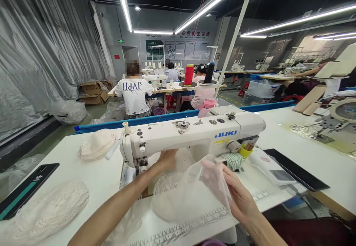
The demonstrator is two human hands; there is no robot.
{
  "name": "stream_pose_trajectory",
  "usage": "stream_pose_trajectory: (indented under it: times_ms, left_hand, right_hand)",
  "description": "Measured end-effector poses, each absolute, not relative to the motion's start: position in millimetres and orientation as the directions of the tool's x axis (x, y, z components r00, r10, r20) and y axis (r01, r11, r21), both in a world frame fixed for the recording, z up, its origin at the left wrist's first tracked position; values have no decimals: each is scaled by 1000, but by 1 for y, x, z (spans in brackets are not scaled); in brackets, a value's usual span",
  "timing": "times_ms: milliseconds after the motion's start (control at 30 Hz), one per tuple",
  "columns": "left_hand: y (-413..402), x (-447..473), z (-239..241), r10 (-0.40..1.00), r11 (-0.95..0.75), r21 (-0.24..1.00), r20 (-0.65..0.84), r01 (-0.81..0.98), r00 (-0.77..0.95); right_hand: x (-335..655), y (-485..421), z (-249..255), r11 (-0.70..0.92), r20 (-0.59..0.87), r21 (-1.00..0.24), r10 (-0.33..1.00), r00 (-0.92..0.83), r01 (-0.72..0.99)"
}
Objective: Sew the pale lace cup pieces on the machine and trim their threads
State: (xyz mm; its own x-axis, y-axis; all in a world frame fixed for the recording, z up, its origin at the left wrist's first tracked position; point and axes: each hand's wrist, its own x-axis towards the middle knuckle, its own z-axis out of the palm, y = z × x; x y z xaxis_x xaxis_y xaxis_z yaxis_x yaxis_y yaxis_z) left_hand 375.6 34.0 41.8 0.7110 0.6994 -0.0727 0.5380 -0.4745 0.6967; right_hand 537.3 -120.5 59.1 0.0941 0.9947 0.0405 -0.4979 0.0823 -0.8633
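My right hand (232, 186) is closed on the edge of a thin, see-through white sheet (191, 198); whether it is sheer cloth or plastic film, I cannot tell. The sheet hangs over the front of the table, in front of a white JUKI sewing machine (191, 135). My left hand (168, 159) reaches beneath the machine's arm, its fingers blurred and partly hidden by it. Between the two hands lies a bundle of pale, lacy material (165, 185), partly covered by the sheet.
On the left lie a pile of cream lace pieces (55, 209), a smaller cream pile (97, 144) and a black-and-green board (27, 188). A pale cord coil (232, 160) and a yellow cup (246, 150) sit by the machine's right end. A seated person (135, 92) works ahead.
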Motion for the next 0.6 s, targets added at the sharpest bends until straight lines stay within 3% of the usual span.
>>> stream_pose_trajectory:
  times_ms: [100,133,200,267,333,433,533,600]
  left_hand:
    - [-6,357,48,649,-272,868,-153,415,745]
    - [-23,349,49,574,-27,954,-229,298,786]
    - [-55,331,50,471,376,917,-312,132,825]
    - [-81,314,52,509,491,870,-320,35,799]
    - [-99,300,56,621,413,911,-286,5,730]
    - [-111,284,61,701,135,984,-178,117,690]
    - [-117,272,63,623,-202,941,-90,271,777]
    - [-121,264,64,583,-317,896,-74,310,809]
  right_hand:
    - [529,-135,49,140,84,-857,987,135,-495]
    - [526,-140,44,153,96,-863,985,143,-482]
    - [521,-154,34,166,122,-874,985,126,-457]
    - [518,-169,25,164,157,-887,986,52,-431]
    - [518,-182,16,83,147,-922,979,-142,-378]
    - [510,-189,10,-62,36,-973,911,-410,-224]
    - [486,-180,15,-10,23,-997,917,-398,-79]
    - [464,-170,22,19,28,-1000,889,-457,-25]
